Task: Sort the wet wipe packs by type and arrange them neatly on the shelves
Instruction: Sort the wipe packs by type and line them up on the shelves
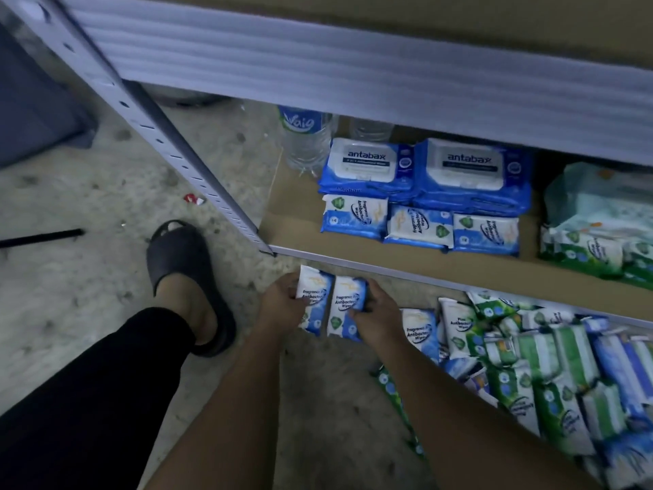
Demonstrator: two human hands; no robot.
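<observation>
Mid-sort: left hand (282, 307) pinched one blue antibacterial pack (314, 298), right hand (377, 314) gripped its twin (348, 300), both just under the shelf edge (424, 278). Next up, I reckoned, slotting them beside the matching row (420, 224).

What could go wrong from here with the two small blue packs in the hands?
The left hand and right hand grip the held packs by their sides; one may slip onto the floor.
The row of blue packs on the shelf lies near the green packs; the types could mix.
The water bottle stands beside the big packs and may get knocked.
</observation>
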